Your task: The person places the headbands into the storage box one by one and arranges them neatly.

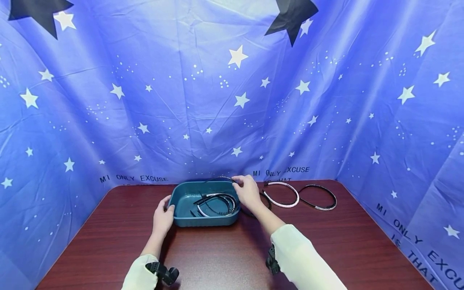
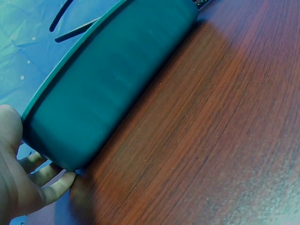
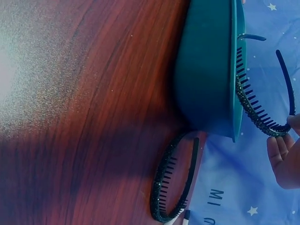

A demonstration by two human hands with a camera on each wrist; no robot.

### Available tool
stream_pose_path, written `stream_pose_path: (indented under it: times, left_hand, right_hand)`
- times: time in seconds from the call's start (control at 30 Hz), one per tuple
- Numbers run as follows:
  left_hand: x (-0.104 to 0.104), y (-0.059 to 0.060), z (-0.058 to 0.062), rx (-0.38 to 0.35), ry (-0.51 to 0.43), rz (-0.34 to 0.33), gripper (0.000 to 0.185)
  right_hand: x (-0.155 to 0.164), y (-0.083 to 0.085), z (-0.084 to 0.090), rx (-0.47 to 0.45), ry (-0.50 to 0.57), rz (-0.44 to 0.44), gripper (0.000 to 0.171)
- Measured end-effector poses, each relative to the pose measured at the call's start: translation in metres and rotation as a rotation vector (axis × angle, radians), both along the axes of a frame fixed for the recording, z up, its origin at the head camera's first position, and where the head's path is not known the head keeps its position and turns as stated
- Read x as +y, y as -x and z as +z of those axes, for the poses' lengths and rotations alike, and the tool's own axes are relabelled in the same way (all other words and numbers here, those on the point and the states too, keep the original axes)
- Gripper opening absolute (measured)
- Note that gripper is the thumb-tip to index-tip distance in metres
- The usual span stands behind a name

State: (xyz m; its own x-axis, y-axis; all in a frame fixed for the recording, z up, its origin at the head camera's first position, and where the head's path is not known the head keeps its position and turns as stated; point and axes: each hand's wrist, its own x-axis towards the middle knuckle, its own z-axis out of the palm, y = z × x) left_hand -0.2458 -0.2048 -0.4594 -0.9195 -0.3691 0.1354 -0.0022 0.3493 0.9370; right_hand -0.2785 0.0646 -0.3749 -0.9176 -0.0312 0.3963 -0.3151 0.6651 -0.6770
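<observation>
Dark glittery headband [image 1: 219, 179] is mostly hidden behind the teal tray's [image 1: 181, 220] far rim, pinched there by the right hand [image 1: 247, 191]; the head view barely shows it. Left hand [image 1: 162, 218] holds the tray's near-left corner, fingers curled under it. Reddish wood-grain table [image 1: 217, 257], blue starry cloth [image 1: 203, 100] all around. Inside the tray the headbands tangle, two or three, can't tell. Three more lie on the table: one black [image 3: 171, 183] just beside the tray, one white [image 1: 282, 194], one black [image 1: 320, 197] farther right.

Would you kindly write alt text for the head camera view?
A right hand pinches a dark headband over a teal tray holding more headbands, while the left hand holds the tray's near corner. Two other headbands lie on the dark wooden table.
</observation>
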Motion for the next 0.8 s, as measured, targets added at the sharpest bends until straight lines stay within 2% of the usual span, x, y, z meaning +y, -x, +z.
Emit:
stream_pose_path:
  times: [0.23, 0.8]
  left_hand:
    - [0.0, 0.0, 0.0005, 0.003, -0.003, -0.002, 0.042]
    - [0.0002, -0.0005, -0.0008, -0.004, -0.006, -0.014, 0.043]
  right_hand:
    - [-0.0039, -0.0018, -0.0045, 0.032, -0.026, 0.008, 0.022]
    - [-0.0071, -0.0033, -0.0091, 0.041, -0.077, 0.04, 0.022]
